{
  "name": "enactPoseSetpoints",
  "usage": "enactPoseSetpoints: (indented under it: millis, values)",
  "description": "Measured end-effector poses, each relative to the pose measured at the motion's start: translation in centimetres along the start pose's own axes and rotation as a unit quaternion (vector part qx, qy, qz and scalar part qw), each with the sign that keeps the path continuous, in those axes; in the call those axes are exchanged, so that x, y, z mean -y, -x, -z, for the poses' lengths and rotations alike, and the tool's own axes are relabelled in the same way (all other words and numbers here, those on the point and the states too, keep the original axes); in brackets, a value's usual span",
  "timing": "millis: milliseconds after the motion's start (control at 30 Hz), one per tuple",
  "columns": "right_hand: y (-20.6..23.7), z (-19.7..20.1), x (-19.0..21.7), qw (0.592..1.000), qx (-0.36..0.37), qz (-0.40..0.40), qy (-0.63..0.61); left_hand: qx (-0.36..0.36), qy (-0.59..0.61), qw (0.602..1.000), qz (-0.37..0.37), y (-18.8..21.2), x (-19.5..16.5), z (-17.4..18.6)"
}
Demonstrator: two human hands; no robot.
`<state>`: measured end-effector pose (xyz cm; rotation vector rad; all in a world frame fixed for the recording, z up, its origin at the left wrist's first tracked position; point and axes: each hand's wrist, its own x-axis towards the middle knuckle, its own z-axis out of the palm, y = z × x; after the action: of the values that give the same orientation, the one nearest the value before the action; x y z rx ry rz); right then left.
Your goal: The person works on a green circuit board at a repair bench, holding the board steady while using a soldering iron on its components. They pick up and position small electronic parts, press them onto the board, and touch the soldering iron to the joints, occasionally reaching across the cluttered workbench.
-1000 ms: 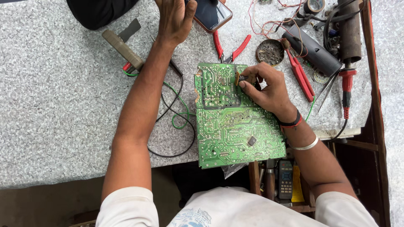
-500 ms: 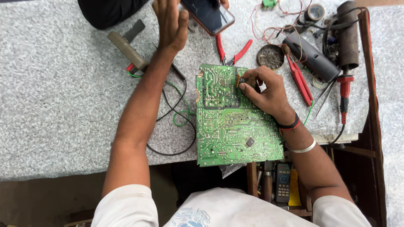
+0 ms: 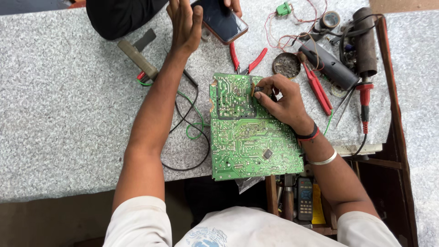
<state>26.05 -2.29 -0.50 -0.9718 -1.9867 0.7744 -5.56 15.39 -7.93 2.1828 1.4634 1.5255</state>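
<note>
While lying at the worktop's near edge, one green circuit board (image 3: 249, 137) is showing solder-side traces. The right hand (image 3: 281, 100) is pinching a small component (image 3: 254, 88) against it; the left hand (image 3: 185, 25), fingers spread, is reaching toward one phone (image 3: 222, 19).

Green circuit board (image 3: 249, 137), solder side up, flat at the speckled table's near edge.

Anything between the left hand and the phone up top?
Nothing visible. The left hand is raised right beside the dark phone, which another person's fingers hold at its far edge. The right hand rests on the green circuit board.
</note>
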Motion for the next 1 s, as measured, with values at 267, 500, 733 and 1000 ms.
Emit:
enactPoseSetpoints:
  millis: [267,500,733,1000]
  values:
    - [-0.3,0.0,0.0,1.0,0.001,0.004,0.001,-0.002,0.033,0.999,-0.006,-0.4,-1.3,0.9]
    - [-0.2,-0.1,0.0,1.0,0.001,0.013,0.004,0.027,0.021,0.999,-0.019,-0.4,-0.4,0.4]
    - [-0.2,0.0,-0.1,1.0,0.003,0.008,0.005,0.052,0.012,0.998,-0.042,-0.4,-0.8,0.4]
    - [-0.1,0.0,-0.1,1.0,0.005,0.003,0.003,0.045,-0.008,0.998,-0.037,-0.4,-0.1,-0.1]
